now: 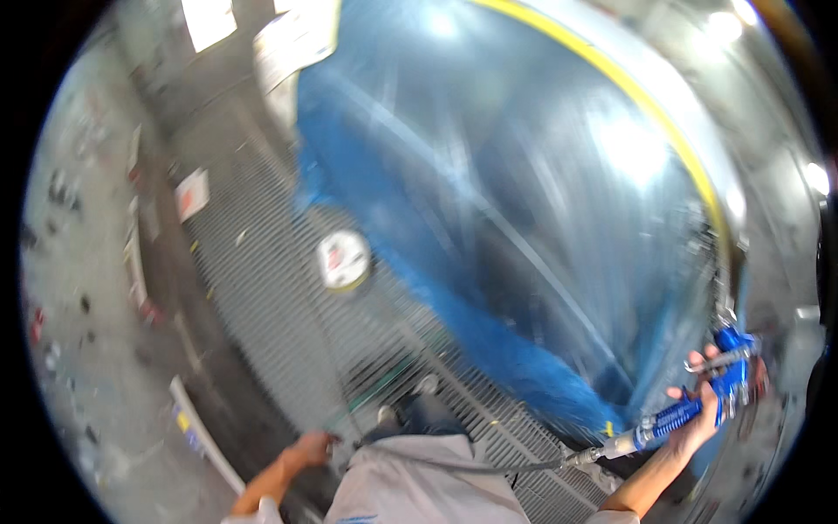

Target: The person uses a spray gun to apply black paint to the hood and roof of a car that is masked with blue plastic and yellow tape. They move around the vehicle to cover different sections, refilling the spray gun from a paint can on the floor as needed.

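My right hand [709,406] is wrapped round the handle of a blue spray gun [731,371], with some fingers near its silver trigger. The gun's nozzle end points up toward the edge of the covered panel. From the gun's lower end a clear and metal fitting [621,444] joins a grey hose [497,469], which crosses in front of my waist. At my left side, my left hand [307,450] hangs with nothing visible in it; its fingers are slightly blurred and look loosely apart. Blue plastic sheeting [489,306] covers the large curved body in front of me.
Yellow tape [642,94] edges the sheeting along its far and right side. A round white-lidded can [343,259] stands on the grated floor [271,306]. Toward the left lie a white and red paper [193,194] and a paint-spotted wall [83,288]. Bright lamps [724,26] shine at the upper right.
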The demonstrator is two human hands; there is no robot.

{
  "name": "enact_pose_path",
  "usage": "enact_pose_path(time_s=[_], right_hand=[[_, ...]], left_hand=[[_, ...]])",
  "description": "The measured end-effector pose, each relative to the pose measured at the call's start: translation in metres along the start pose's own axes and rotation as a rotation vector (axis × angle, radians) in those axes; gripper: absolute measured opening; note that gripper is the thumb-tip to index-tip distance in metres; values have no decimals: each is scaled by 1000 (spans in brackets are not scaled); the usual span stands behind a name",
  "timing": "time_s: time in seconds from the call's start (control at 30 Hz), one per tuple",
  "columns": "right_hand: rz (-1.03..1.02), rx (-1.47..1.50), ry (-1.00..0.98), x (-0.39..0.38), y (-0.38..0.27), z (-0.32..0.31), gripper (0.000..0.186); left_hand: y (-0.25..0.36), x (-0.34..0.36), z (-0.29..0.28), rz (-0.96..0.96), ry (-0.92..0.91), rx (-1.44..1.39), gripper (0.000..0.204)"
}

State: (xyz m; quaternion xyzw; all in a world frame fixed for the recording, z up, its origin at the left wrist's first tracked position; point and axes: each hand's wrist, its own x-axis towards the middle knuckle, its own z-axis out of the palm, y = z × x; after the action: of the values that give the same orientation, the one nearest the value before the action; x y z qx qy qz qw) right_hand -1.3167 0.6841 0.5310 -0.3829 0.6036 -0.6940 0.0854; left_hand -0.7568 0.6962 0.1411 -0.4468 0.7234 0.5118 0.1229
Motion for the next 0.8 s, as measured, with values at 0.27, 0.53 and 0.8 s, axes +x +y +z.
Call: enact_pose_path(time_s=[0.27,0.53,0.8], right_hand=[[101,15,-189,-84,93,148,59],[600,-250,-28,-229,178,191,59],[965,-402,15,-353,230,232,48]], left_hand=[[-76,62,-132,-279,436,-252,29],[-241,312,-225,-255,506,-278,35],[-422,540,-259,-234,778,-225,60]])
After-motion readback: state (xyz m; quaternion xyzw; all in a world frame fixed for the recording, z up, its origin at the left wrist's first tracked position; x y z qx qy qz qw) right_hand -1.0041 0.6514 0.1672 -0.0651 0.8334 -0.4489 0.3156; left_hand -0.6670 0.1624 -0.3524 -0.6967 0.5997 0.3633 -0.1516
